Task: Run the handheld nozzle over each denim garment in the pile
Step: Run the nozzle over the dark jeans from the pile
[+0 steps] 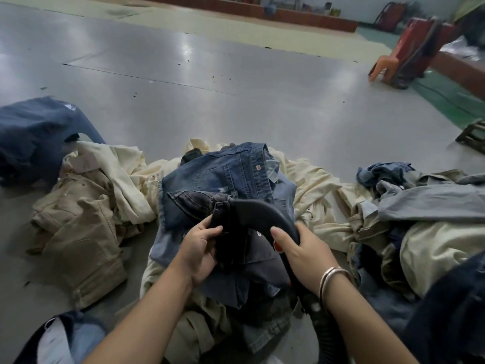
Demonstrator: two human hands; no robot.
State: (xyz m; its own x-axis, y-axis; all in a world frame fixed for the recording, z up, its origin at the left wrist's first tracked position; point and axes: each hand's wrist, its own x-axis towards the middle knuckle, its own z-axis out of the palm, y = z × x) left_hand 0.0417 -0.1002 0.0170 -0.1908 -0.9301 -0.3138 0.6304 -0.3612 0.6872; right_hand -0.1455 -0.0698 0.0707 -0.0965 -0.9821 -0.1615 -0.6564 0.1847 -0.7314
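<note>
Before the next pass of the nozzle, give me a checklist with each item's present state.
1. Right hand grips the curved black plastic nozzle: ok.
2. Left hand pinches the dark grey denim garment by its edge: ok.
3. Nozzle mouth against the dark grey cloth: ok, its tip meets the fabric near the left fingers.
4. Garment spread flat for a full pass: not ok, it lies bunched and folded.
5. Black ribbed hose free of snags: cannot tell, it runs out of view at the bottom.
6. Blue denim jeans lying under the dark one, done or not: cannot tell.
</note>
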